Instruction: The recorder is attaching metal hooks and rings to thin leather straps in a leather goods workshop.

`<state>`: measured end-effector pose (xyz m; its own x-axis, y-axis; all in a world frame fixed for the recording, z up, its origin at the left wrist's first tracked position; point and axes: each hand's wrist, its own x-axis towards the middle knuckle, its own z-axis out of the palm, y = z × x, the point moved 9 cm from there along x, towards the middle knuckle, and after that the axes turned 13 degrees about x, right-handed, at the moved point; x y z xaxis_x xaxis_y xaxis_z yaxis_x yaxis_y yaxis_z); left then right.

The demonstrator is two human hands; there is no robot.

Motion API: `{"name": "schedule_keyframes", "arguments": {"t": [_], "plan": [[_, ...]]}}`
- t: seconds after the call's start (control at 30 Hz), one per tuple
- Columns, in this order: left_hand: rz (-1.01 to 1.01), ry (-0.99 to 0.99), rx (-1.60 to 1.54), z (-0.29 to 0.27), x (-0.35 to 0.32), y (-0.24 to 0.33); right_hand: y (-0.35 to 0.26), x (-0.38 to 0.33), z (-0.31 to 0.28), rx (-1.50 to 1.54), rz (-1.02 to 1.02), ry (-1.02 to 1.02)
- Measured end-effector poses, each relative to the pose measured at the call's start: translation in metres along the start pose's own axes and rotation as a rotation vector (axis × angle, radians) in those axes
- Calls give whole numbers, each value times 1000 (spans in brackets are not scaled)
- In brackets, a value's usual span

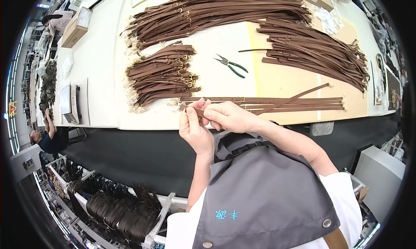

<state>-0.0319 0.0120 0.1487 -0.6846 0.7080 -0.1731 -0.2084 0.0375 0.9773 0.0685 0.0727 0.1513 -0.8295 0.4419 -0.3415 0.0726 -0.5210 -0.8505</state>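
Note:
Close together at the table's near edge, both my hands are closed on a brown leather strap point(197, 111). My left hand point(194, 128) pinches its end between thumb and fingers. My right hand point(229, 116) grips it just to the right, thumb on top. Just beyond my hands, several long brown straps point(299, 102) with gold-coloured buckles lie side by side, one crossing them at a slant. A pair of pliers point(232, 65) with dark green handles rests farther back, apart from my hands.
Piles of brown straps lie at the left point(162, 71), the back point(221, 13) and the right point(318, 54) of the pale table point(104, 97). A cardboard box point(76, 29) stands far left. Another person point(53, 138) works at the left. Dark straps point(121, 214) hang on a rack behind me.

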Motion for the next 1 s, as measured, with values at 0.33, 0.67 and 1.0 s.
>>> {"name": "schedule_keyframes", "arguments": {"t": [0.33,0.67,1.0], "plan": [[24,126,9,-1,1,-10,12,-11,-15,-117,-53,-74],[231,197,9,-118,61,-25,146,-307,-388,-1455,71,695],[-83,50,176,-38,36,-180,99,-545,-531,-1513,844,1359]]}}
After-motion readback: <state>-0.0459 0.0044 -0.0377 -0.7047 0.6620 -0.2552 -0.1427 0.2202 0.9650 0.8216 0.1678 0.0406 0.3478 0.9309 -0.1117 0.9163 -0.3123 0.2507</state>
